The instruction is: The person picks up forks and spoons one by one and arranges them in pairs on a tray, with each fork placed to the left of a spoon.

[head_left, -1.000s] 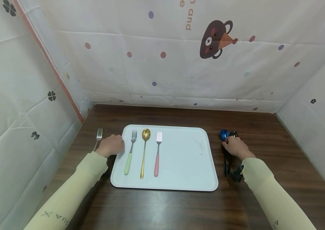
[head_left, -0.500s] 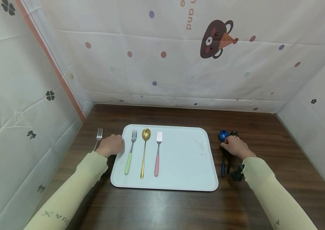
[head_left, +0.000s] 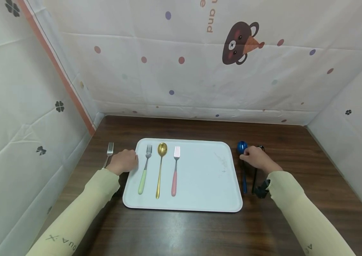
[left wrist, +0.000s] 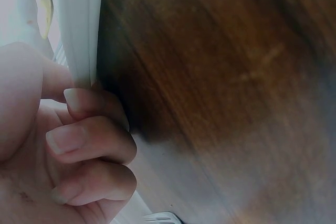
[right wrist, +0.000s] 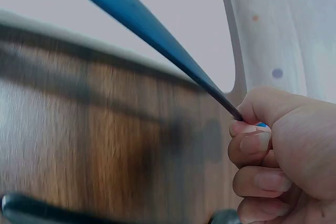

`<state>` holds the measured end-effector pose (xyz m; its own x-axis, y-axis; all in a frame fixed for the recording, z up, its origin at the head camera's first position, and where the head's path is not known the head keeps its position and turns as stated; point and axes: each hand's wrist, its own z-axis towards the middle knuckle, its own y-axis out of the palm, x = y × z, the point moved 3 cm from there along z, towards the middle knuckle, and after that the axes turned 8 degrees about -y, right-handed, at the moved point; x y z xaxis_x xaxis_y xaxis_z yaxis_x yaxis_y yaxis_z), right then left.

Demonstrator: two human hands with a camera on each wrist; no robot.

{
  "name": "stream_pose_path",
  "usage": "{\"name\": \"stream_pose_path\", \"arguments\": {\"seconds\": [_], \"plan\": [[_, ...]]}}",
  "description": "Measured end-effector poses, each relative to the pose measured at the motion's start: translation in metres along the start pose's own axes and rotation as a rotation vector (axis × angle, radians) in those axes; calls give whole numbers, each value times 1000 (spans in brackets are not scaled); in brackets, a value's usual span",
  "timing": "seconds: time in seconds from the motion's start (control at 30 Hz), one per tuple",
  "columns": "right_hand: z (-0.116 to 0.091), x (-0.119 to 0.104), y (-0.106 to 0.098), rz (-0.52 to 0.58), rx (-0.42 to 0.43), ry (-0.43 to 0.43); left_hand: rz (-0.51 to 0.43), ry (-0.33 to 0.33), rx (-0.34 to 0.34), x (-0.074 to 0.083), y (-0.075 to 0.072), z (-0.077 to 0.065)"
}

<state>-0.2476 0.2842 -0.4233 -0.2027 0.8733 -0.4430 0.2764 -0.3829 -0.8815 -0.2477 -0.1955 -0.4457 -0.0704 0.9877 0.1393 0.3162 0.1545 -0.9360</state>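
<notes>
My left hand (head_left: 123, 162) grips the left rim of a white tray (head_left: 209, 177), its fingers curled at the edge in the left wrist view. On the tray lie a green-handled fork (head_left: 142, 181), a gold spoon (head_left: 162, 149) and a pink-handled fork (head_left: 174, 185), side by side. Right of the tray, my right hand (head_left: 257, 158) pinches a blue spoon (head_left: 241, 147) between thumb and fingers. Its handle (right wrist: 136, 19) hangs above the table in the right wrist view, with a shadow below. A black spoon (head_left: 254, 181) lies on the table, partly hidden under the right hand.
Another fork (head_left: 110, 149) lies left of the tray, its handle hidden by the left arm. The brown wooden table (head_left: 174, 234) is bounded by patterned white sheets (head_left: 129, 81) at the back and sides. Something dark (head_left: 262, 190) sits at the right wrist.
The blue spoon has come up off the table and moved left toward the tray in my right hand, away from the black spoon. My left hand and the tray have stayed put.
</notes>
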Motion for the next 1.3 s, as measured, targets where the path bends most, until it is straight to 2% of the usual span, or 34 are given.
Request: {"name": "stream_pose_path", "arguments": {"seconds": [0.23,0.83,1.3], "plan": [[11,-18,6,3,21,-24,2,-3,3,1,0,0],[33,-66,41,43,-32,3,-1,1,11,2,-2,-2],[48,-98,61,77,-48,-27,18,-7,5,2,0,-2]]}}
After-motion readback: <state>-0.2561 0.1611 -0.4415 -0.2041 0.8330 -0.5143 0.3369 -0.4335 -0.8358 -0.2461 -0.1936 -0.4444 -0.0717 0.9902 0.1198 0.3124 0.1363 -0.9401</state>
